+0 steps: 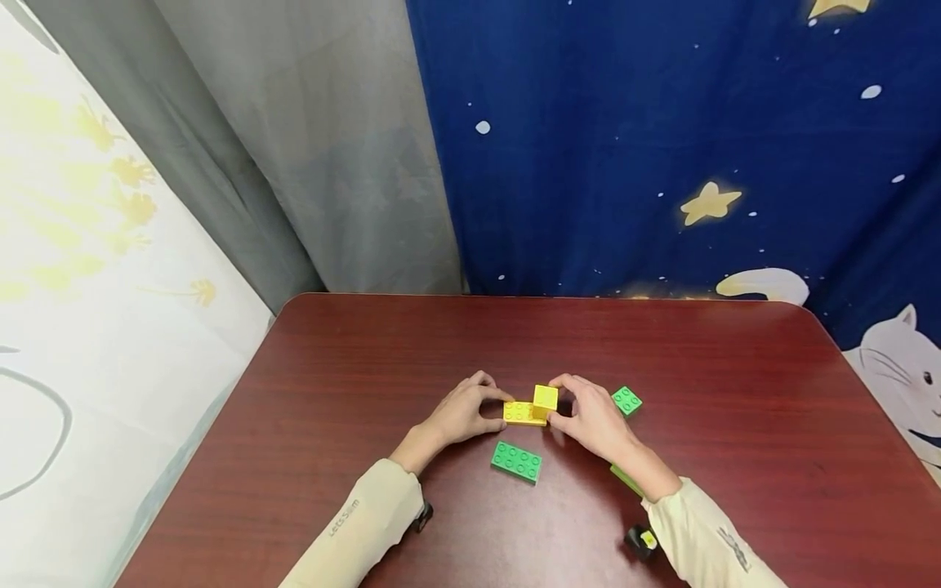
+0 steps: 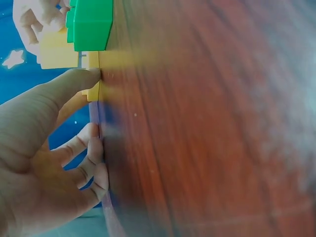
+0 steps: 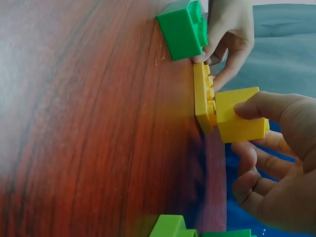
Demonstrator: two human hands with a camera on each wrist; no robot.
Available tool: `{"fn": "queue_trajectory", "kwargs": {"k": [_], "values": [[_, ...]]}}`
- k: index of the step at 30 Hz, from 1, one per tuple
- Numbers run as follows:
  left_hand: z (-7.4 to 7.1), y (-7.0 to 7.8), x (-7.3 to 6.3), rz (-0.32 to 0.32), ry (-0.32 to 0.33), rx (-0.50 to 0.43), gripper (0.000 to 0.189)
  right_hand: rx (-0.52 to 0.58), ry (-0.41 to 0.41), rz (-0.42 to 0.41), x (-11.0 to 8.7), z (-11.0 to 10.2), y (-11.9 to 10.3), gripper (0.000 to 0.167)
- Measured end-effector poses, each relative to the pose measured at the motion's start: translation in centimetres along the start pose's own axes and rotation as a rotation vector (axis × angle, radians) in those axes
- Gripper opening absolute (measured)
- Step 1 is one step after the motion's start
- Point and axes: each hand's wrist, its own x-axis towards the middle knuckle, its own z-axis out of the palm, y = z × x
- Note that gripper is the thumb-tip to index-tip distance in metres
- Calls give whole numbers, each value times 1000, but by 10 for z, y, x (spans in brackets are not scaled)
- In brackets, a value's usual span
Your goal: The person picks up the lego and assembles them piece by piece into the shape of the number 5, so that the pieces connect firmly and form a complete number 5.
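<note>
Left hand (image 1: 461,413) pinches yellow plate (image 1: 518,414) at one end, right hand (image 1: 595,420) yellow block (image 1: 545,400) over the other; fingers part-closed. Likely light, stiff; grip sides.

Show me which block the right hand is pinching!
The boxy yellow plastic block; the other yellow plastic brick is flat, the remaining plastic bricks are green.

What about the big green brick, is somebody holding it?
No, the big green brick lies apart from the left hand and the right hand.
</note>
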Motion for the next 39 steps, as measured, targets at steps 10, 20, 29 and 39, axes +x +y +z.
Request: {"fn": "queue_trajectory", "kwargs": {"k": [10,20,29,39], "values": [[2,-2,1,-6,12,-16,33,-13,-27,-42,2,3,3,37],[1,-2,1,-6,13,-22,33,-55,-25,-112,5,3,1,40],[2,-1,-1,-8,4,-46,30,-31,-17,-166,2,6,6,41],[4,1,1,0,20,-53,29,-177,-26,-209,7,5,-2,44]]}}
